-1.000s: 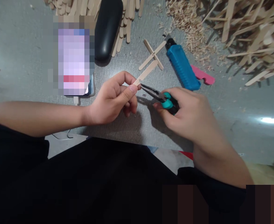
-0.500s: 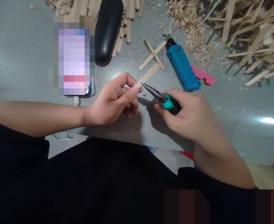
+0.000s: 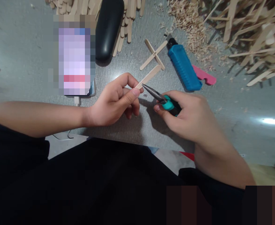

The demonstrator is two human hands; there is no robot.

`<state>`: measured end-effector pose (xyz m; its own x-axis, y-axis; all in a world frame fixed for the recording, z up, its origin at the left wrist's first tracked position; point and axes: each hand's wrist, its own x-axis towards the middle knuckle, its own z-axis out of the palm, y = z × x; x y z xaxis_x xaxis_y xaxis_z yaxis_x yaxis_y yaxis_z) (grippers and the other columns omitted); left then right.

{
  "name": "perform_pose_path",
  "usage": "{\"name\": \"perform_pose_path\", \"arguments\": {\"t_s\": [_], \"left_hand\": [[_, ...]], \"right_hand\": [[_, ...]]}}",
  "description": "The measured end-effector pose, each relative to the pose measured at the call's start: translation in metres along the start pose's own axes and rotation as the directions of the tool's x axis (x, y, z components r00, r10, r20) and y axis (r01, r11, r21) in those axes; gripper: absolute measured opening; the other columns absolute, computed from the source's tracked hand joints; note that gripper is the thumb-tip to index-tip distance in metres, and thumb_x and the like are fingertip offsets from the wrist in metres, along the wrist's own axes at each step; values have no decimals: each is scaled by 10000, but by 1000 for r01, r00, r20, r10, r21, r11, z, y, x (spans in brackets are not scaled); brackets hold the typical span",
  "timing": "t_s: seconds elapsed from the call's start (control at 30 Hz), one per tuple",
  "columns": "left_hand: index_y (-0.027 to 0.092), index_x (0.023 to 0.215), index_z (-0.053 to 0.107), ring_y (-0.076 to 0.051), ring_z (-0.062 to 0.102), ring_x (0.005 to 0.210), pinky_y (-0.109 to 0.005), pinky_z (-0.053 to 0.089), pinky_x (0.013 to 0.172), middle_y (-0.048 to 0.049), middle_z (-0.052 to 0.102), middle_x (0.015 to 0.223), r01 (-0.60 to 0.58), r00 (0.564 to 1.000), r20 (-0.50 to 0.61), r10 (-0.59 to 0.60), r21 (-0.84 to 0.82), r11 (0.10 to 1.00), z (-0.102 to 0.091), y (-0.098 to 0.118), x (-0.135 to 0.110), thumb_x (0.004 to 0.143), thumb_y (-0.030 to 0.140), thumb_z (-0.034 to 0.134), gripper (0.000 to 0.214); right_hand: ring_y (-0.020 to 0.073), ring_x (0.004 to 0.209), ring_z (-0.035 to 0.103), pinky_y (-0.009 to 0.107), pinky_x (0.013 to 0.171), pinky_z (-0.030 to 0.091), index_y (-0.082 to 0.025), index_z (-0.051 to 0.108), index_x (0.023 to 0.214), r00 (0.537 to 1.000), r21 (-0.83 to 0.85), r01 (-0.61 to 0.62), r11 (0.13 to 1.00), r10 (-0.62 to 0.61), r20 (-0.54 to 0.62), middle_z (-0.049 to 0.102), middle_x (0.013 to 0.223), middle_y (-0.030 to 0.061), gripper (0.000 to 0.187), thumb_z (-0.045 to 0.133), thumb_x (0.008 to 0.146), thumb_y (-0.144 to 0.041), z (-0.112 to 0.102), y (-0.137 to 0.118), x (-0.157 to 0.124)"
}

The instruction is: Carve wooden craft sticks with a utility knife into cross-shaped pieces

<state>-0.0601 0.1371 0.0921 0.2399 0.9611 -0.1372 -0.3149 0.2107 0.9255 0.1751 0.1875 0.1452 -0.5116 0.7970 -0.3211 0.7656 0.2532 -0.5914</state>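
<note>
Between thumb and fingers, my left hand [image 3: 117, 98] pinches the lower end of a flat wooden craft stick [image 3: 150, 76], which slants up to the right. My right hand [image 3: 190, 114] is closed round the handles of needle-nose pliers [image 3: 157, 93] with teal and black grips. The tips of the pliers touch the stick's edge just above my left thumb; whether the jaws grip the wood I cannot tell. Beyond the stick lie two craft sticks joined as a cross [image 3: 154, 53]. A blue utility knife [image 3: 185, 67] rests to the right of the cross, its blade pointing away.
A pink piece [image 3: 205, 75] lies partly behind the knife. Wood shavings [image 3: 191, 28] and a heap of loose sticks [image 3: 256, 40] spread over the far right. At the far left are a black case [image 3: 109, 31], more craft sticks [image 3: 129, 29] and a phone [image 3: 77, 62] with a cable.
Both hands, the craft stick and the pliers hold almost the same place. The whole view has shifted very slightly; nothing was taken up or let go.
</note>
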Motion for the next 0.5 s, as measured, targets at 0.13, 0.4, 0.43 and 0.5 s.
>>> {"name": "perform_pose_path", "arguments": {"t_s": [0.13, 0.4, 0.43, 0.5], "left_hand": [[265, 982, 546, -120, 674, 486, -228, 513, 429, 46, 719, 643, -5, 1000, -6, 5, 7, 1000, 0, 2, 0, 1041, 636, 802, 454], [225, 917, 735, -85, 393, 455, -277, 330, 429, 58, 483, 556, -65, 996, -56, 71, 92, 994, -4, 3, 1, 1037, 688, 780, 481], [221, 918, 743, -84, 369, 460, -280, 319, 435, 61, 460, 555, -71, 995, -61, 77, 90, 993, -4, 2, 1, 1041, 700, 768, 495], [216, 912, 736, -86, 366, 471, -280, 320, 447, 60, 462, 563, -72, 994, -79, 80, 96, 993, -4, 2, 1, 1043, 708, 758, 510]], "right_hand": [[207, 648, 483, 402, 673, 334, -278, 548, 805, 1000, 28, 8, 1000, -8, 16, 562, 683, 18, 294, 730, 968, -441, -2, 0, 1], [203, 670, 560, 384, 662, 386, -249, 693, 837, 985, 77, 30, 997, -42, 166, 675, 738, 25, 224, 742, 976, -419, -19, 18, 5], [204, 673, 565, 385, 663, 392, -246, 721, 865, 983, 84, 28, 996, -43, 180, 691, 754, 28, 218, 747, 980, -430, -21, 20, 5], [206, 679, 571, 388, 664, 403, -245, 766, 923, 980, 98, 38, 994, -56, 192, 708, 774, 29, 220, 750, 986, -455, -23, 22, 6]]}}
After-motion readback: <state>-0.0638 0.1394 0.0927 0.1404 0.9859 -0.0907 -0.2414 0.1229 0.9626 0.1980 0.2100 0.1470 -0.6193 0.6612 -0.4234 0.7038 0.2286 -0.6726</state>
